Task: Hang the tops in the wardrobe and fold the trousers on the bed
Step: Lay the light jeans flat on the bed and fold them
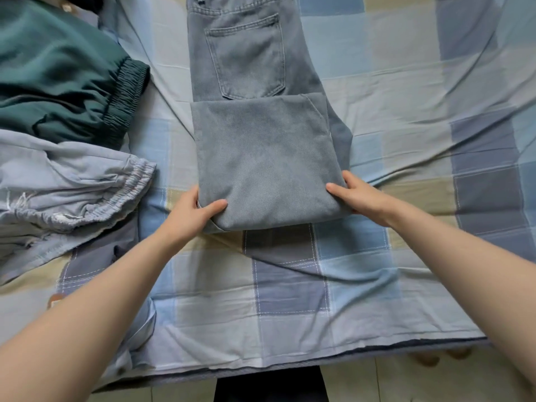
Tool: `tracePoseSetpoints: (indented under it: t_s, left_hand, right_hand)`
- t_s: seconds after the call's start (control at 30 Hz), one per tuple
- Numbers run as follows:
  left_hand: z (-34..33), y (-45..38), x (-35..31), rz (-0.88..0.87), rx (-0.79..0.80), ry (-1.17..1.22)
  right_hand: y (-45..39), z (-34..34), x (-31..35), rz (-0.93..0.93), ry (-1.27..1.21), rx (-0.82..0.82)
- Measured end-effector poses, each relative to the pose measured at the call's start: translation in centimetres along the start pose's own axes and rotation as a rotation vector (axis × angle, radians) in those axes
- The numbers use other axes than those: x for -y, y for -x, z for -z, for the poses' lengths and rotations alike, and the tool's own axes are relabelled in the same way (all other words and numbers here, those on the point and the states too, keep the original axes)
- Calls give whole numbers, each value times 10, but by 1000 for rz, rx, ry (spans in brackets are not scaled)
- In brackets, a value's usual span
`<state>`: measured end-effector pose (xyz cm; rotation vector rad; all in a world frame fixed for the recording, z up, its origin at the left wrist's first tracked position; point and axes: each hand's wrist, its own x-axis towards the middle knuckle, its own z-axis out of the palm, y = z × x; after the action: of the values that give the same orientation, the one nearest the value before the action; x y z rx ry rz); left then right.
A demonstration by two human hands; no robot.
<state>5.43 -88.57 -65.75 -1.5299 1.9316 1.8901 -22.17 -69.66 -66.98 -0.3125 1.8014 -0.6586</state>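
A bed [406, 82] spread with a creased checked sheet of blue, grey and beige carries grey-blue denim jeans [261, 158], legs doubled up over the seat. The left hand [194, 211] and right hand [358, 195] each pinch a near corner of the fold, thumbs on top. Crumpled green trousers [58, 76] and pale blue trousers [66, 184], both elastic-waisted, lie left

Checked sheet [290, 285] in blue, grey, beige, creased, spread beneath the left hand [191, 213], pale tiled floor [377, 378], nearer the viewer than the right hand [359, 195]

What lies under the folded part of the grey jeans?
Under the folded part lies the jeans' own upper leg, then the checked bedsheet. Both hands' fingers tuck beneath the fold, hidden.
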Motion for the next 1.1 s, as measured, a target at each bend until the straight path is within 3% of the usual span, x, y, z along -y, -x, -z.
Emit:
tracePoseSetpoints:
  t_s: [0.17,0.33,0.4,0.57,0.63,0.73,0.8,0.87,0.93,1.03,1.1]
  left_hand:
    - [-20,47,30,83,61,-127]
    - [-34,100,74,383,278,-96]
    - [-34,101,77,366,209,-45]
    - [-41,60,54,288,-119,328]
    - [-40,37,41,267,-212,382]
    - [-37,14,25,196,-372,107]
    - [-31,5,14,55,-492,-153]
    - [-27,-2,-1,-108,-550,-251]
    - [-24,-17,-14,-143,-525,-343]
    - [-25,-38,-27,-11,-422,-599]
    - [-31,-50,-39,-107,-346,-781]
  right_hand:
    - [30,-5,-35,-53,105,74]
    - [85,-28,-90,-382,14,266]
    - [94,-34,-99,-408,-43,259]
    - [58,-31,-74,-235,-247,-135]
    - [42,-31,-55,-147,-309,-191]
    - [30,-29,-34,0,-241,-202]
    - [27,-23,-23,96,-217,-219]
    - [22,-13,-15,157,-242,-273]
    - [14,-4,-8,152,-266,-312]
    - [-5,12,-7,38,-132,-351]
    - [-12,27,-11,11,32,-436]
